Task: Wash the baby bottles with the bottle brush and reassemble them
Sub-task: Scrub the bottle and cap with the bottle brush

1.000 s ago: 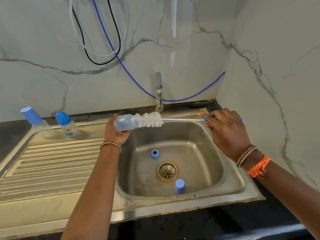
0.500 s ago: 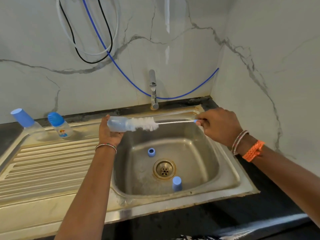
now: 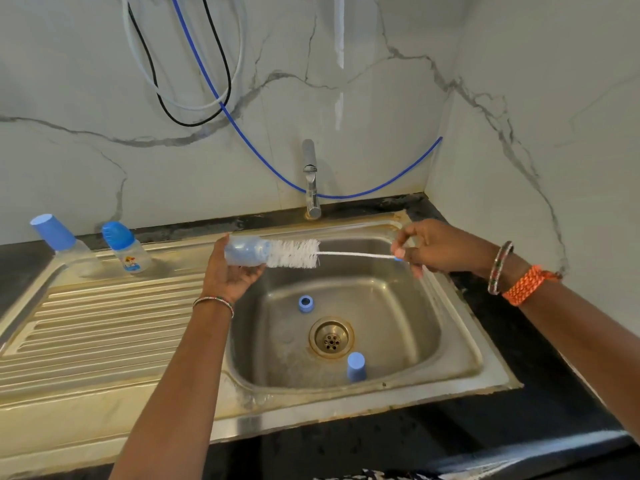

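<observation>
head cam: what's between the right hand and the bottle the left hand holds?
Head view: the bottle brush spans it. The right hand pinches the handle end, the thin white stem crosses the gap over the sink, and the bristles meet the mouth of the bottle.

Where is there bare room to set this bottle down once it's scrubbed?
The ribbed steel drainboard is bare in front of the two capped baby bottles. The basin floor is more crowded: blue screw ring, blue cap and drain, with bare steel to the drain's right.

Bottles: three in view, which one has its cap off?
The bottle held sideways in the left hand, with the brush in its open mouth. The two drainboard bottles keep their blue caps on.
</observation>
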Available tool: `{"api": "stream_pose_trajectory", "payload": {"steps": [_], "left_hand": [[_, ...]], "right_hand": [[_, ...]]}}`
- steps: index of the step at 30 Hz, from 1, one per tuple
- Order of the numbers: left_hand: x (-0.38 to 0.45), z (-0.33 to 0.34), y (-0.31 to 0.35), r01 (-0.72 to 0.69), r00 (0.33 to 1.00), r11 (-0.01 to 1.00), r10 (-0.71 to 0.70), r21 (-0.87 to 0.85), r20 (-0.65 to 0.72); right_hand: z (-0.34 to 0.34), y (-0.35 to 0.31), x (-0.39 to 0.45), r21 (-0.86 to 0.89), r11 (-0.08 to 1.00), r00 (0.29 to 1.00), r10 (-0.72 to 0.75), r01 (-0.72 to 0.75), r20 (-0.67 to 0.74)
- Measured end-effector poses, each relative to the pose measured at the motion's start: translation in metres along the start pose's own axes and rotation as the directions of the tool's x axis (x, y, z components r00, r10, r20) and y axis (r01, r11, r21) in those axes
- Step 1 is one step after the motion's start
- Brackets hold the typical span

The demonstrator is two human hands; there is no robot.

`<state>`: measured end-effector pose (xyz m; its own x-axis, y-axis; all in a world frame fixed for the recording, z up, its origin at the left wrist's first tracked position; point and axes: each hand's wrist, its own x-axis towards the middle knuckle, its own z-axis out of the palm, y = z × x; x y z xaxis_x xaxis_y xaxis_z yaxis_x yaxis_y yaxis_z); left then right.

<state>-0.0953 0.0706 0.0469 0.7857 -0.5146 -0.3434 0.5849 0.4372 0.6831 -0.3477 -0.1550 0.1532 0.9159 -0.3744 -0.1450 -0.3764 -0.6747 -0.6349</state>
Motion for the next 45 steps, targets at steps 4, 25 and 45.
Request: {"api": "stream_pose_trajectory", "payload": {"steps": [4, 25, 45], "left_hand": [[0.004, 0.003, 0.003, 0.202, 0.971, 0.979, -0.203, -0.023, -0.125], [0.002, -0.005, -0.001, 0.063, 0.998, 0.99, -0.065, 0.123, 0.01], [0.008, -0.001, 0.008, -0.014, 1.0, 1.0, 0.014, -0.013, -0.024]], "right_hand": [[0.006, 0.0, -0.003, -0.812, 0.567, 0.761, -0.587, 0.142, -0.276], [0.011, 0.007, -0.002, -0.934, 0.324, 0.476, -0.851, 0.149, -0.219], [0.037, 0.011, -0.006, -0.895, 0.358, 0.535, -0.828, 0.268, -0.171]]}}
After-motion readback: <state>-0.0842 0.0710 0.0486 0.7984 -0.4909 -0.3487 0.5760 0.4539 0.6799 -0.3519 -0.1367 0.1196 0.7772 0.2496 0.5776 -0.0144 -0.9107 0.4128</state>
